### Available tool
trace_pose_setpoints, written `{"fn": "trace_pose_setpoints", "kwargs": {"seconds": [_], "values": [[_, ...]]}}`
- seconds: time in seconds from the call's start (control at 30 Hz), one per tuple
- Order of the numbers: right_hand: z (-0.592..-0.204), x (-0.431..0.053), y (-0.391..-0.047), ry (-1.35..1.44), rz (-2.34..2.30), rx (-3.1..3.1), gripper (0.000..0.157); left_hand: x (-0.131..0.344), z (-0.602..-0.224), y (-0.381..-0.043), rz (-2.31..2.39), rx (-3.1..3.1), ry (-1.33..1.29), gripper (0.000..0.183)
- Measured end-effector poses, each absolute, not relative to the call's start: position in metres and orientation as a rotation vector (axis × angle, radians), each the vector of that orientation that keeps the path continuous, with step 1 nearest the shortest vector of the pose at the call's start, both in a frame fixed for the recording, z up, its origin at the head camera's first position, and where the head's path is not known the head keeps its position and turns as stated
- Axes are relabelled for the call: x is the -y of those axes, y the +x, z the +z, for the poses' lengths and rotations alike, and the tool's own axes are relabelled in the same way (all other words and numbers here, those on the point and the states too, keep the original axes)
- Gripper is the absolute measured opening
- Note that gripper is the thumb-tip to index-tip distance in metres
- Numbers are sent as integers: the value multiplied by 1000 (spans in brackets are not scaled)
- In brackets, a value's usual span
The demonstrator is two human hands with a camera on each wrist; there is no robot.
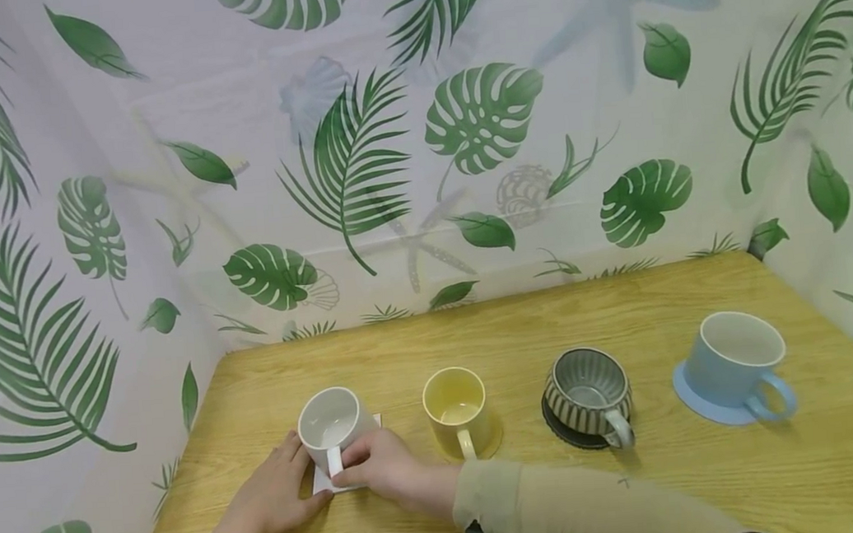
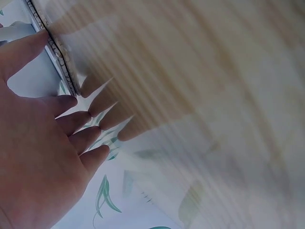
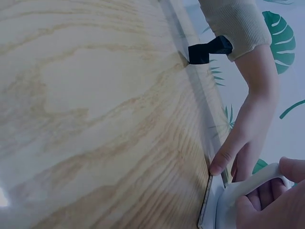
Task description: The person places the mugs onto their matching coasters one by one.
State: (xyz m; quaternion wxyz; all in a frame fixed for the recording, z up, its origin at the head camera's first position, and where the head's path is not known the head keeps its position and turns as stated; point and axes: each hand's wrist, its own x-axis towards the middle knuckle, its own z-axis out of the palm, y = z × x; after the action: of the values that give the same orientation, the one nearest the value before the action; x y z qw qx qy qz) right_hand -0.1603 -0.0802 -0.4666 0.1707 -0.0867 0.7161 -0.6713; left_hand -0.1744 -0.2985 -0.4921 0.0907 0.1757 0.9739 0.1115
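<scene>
A white mug point(image 1: 326, 426) stands on a white square coaster point(image 1: 322, 481) at the left of the table. My right hand point(image 1: 392, 469) holds the mug by its handle point(image 1: 334, 461); in the right wrist view its fingers point(image 3: 279, 191) curl through that handle. My left hand point(image 1: 275, 490) rests beside the coaster with its fingers spread. In the left wrist view, the thumb and index finger of this hand point(image 2: 38, 148) touch the coaster's edge point(image 2: 59, 52), and the other fingers lie on the wood.
To the right stand a yellow mug point(image 1: 454, 405) on a yellow coaster, a striped grey cup point(image 1: 591, 395) on a dark round coaster point(image 1: 575, 434), and a blue mug point(image 1: 733, 361) on a blue coaster point(image 1: 691, 392). A leaf-patterned cloth point(image 1: 400, 318) hangs behind the wooden table point(image 1: 520, 326).
</scene>
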Motion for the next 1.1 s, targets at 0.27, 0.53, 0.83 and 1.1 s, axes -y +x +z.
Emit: {"fn": "trace_pose_setpoints", "kwargs": {"seconds": [0.27,0.53,0.83,1.1], "values": [[-468,84,-156,-204,-1927,-2027,11,299,-493,-175,322,-2902,523,89],[-467,85,-155,-167,-1921,-2046,11,298,-493,-174,326,-2910,522,89],[-467,85,-152,-161,-1921,-2078,11,299,-492,-173,346,-2897,523,89],[-466,85,-152,-152,-1933,-2064,11,299,-492,-174,355,-2899,524,88]]}}
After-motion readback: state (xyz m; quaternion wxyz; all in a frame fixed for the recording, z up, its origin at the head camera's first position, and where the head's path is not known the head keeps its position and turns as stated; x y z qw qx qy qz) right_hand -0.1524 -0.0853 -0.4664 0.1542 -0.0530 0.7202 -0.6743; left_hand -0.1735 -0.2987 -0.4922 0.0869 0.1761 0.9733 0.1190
